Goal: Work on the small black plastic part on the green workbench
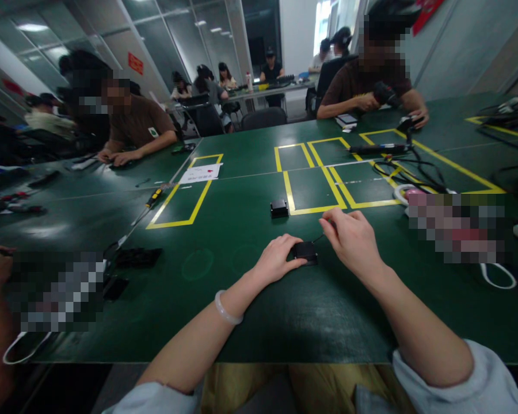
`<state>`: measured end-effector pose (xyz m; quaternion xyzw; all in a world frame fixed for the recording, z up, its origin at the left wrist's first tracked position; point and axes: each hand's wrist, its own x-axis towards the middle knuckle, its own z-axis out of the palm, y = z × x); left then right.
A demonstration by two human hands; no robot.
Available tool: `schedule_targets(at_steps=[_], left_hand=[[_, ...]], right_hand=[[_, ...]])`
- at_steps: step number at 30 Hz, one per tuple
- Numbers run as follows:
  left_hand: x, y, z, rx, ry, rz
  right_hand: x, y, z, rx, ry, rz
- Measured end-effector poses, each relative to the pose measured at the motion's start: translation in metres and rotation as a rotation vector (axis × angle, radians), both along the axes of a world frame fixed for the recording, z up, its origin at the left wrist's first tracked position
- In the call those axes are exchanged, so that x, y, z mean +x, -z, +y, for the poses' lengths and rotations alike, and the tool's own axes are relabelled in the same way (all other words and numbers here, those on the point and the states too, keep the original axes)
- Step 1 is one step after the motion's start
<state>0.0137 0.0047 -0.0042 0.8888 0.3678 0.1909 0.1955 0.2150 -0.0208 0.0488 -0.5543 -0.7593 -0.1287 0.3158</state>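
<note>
My left hand [278, 259] rests on the green table [250, 310], fingers curled round the left side of a small black box [305, 251]. My right hand [351, 236] is just right of the box, its fingers pinched on a thin dark tool or wire [318, 237] whose tip points at the box. A second small black box [279, 208] lies further away on the table, beside a yellow taped square. A pale bangle sits on my left wrist.
Yellow taped rectangles [315, 187] mark the table's middle. A screwdriver [154, 197] and black parts [136, 257] lie at left, cables [408, 167] at right. Two people in brown shirts work at the far side; more people sit at tables behind.
</note>
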Motion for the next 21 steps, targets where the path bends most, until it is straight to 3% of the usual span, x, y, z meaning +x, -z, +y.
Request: schedule_targets(at_steps=[21], left_hand=[[0.0,0.0008,-0.0007,0.005,-0.012,0.001]], right_hand=[[-0.0005,0.0014,0.0002,-0.017,-0.015,-0.016]])
